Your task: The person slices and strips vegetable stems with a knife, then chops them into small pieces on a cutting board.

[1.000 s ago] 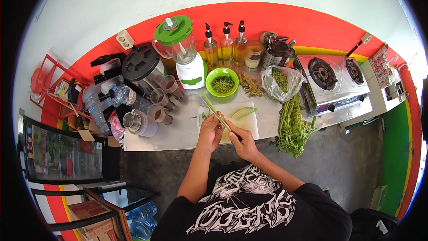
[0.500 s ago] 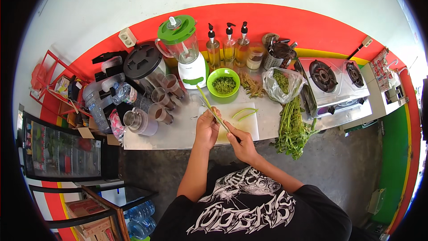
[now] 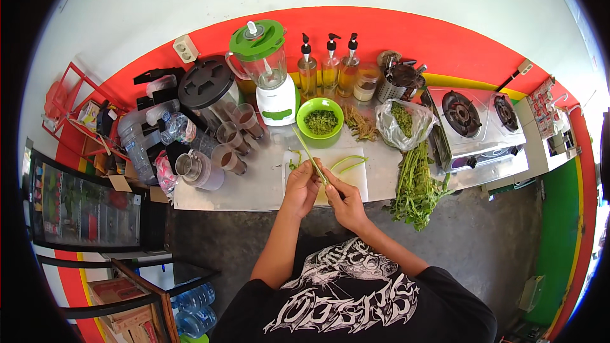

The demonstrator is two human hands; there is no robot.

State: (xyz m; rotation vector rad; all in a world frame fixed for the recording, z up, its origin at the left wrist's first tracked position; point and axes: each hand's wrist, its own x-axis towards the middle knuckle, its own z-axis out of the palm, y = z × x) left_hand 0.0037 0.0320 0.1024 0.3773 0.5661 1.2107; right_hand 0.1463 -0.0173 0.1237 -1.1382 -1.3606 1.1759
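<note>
My left hand point(image 3: 302, 188) is closed around a long thin green stalk point(image 3: 304, 146), which points up and away over the white cutting board point(image 3: 359, 184). Close beside it, my right hand point(image 3: 347, 202) is closed at the stalk's near end. A small dark handle, apparently a knife's, shows between its fingers; the blade cannot be made out. On the board lie a bent green stalk piece point(image 3: 349, 162) to the right and some green scraps point(image 3: 294, 160) to the left. Beyond the board stands a green bowl point(image 3: 319, 140) holding chopped greens.
A blender point(image 3: 277, 103) stands behind the bowl, with pump bottles point(image 3: 330, 73) beside it. Cups of brown powder point(image 3: 232, 161) are at left. Rightward are brownish roots point(image 3: 361, 123), a plastic bag point(image 3: 413, 130), a leafy green bunch point(image 3: 416, 190) and a gas stove point(image 3: 473, 146).
The stalk's far tip has swung right and down, and the hands have drawn closer together. A blade edge seen along the stalk earlier is no longer distinct. Scraps on the board's left have come into view.
</note>
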